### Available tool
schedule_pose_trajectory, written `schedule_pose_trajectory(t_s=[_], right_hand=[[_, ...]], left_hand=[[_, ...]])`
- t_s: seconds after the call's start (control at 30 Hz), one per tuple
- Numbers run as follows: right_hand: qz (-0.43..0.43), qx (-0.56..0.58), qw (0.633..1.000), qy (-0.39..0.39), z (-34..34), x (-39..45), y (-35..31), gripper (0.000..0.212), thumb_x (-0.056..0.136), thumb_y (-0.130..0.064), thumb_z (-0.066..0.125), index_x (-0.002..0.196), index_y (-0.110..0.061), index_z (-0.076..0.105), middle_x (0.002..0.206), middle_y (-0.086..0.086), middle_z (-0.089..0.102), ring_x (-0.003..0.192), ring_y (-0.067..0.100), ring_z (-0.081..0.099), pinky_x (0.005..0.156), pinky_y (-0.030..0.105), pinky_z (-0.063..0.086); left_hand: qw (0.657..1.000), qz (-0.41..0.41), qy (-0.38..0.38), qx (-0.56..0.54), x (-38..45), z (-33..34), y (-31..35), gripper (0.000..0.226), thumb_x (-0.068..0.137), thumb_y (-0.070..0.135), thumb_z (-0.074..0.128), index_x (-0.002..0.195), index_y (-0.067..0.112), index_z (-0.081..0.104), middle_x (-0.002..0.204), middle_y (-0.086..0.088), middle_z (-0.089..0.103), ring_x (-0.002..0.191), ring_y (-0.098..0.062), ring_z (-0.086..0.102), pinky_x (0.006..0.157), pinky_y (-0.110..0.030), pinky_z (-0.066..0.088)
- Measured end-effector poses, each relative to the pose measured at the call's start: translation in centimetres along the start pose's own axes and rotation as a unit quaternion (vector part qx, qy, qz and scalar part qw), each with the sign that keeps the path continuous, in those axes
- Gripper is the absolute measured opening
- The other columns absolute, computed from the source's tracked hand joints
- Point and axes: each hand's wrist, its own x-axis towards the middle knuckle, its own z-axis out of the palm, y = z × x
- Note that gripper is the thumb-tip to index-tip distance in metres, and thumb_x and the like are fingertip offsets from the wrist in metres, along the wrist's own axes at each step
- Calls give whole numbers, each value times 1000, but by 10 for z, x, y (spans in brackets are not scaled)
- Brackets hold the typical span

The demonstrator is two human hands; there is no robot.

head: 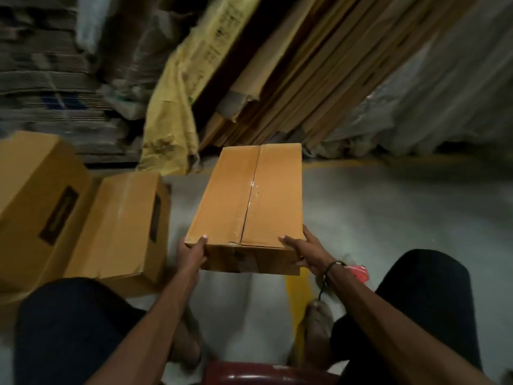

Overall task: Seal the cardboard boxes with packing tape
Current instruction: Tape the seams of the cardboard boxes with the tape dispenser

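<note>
Both hands hold the near end of the taped box [249, 195]. The left hand [194, 252] and right hand [308, 252] curl their fingers around its near corners. Two more boxes [122, 226] sit left of it.

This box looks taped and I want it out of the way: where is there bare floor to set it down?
Bare grey floor lies right of the held box, bordered by the yellow floor line and the wrapped bundles behind. The left is crowded: two boxes sit side by side there. Between the knees, both hands, left and right, fill the gap.
</note>
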Motion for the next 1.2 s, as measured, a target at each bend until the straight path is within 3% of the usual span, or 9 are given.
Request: schedule_pose_trajectory(t_s=[0.2, 0.3, 0.43, 0.5, 0.7, 0.8, 0.87, 1.0, 1.2], right_hand=[[14, 37, 997, 69, -34, 46, 54, 74, 80, -40, 86, 142, -47, 46, 133, 0, 65, 113, 32, 64, 70, 57, 63], [32, 28, 994, 99, -35, 75, 83, 67, 76, -47, 87, 131, -49, 48, 131, -1, 63, 111, 32, 65, 71, 57, 63], [12, -20, 990, 138, -26, 110, 119, 77, 84, -41, 84, 147, -38, 39, 132, -9, 53, 120, 20, 53, 105, 46, 49], [12, -46, 989, 142, -20, 126, 140, 84, 81, -34, 88, 150, -29, 39, 131, -10, 53, 127, 19, 53, 102, 34, 45], [61, -123, 980, 146, 12, 151, 175, 108, 70, -30, 96, 153, -13, 30, 139, 6, 61, 125, 26, 60, 99, 41, 54], [61, -149, 972, 170, 23, 164, 171, 110, 76, -47, 89, 156, -14, 22, 111, -1, 68, 99, 23, 66, 78, 37, 55], [53, -145, 967, 201, 21, 177, 165, 111, 80, -53, 84, 159, -15, 16, 105, -3, 69, 95, 24, 68, 75, 37, 55], [2, -177, 955, 238, -11, 215, 142, 115, 79, -54, 83, 161, -16, 13, 150, 13, 52, 132, 37, 55, 106, 49, 50], [-27, -369, 907, 201, -66, 268, 97, 118, 78, -61, 81, 164, -23, 11, 169, 18, 7, 145, 46, 36, 111, 55, 44]], left_hand=[[996, 7, -50, 78, 58, 73, -42, 58, 97, 24, 72, 147, 18, 43, 136, -12, 54, 114, -31, 56, 84, -42, 55], [991, 17, -67, 116, 97, 103, -61, 57, 98, 22, 70, 147, 20, 40, 136, -10, 54, 116, -31, 55, 97, -50, 56], [986, -4, -75, 150, 148, 129, -98, 52, 99, 19, 68, 141, 25, 38, 132, -12, 56, 115, -32, 58, 102, -57, 53], [984, -4, -68, 163, 163, 134, -116, 50, 100, 15, 65, 140, 25, 36, 130, -11, 56, 114, -32, 58, 102, -56, 52], [962, 57, 15, 267, 173, 127, -148, 67, 95, 10, 67, 152, 27, 34, 132, -16, 63, 114, -38, 63, 99, -49, 50], [960, 73, 53, 264, 144, 149, -164, 54, 99, 13, 64, 149, 16, 45, 140, -25, 57, 127, -45, 55, 103, -48, 46], [963, 60, 9, 264, 115, 172, -167, 71, 97, 33, 71, 156, 15, 37, 155, -26, 39, 139, -45, 43, 108, -48, 43], [945, -27, -55, 322, 99, 197, -177, 147, 58, 67, 91, 164, 29, -3, 163, -34, -3, 131, -55, 48, 102, -49, 52], [927, 5, -74, 369, 115, 188, -162, 152, 56, 53, 98, 166, 22, -3, 159, -41, -12, 131, -55, 48, 104, -43, 47]])
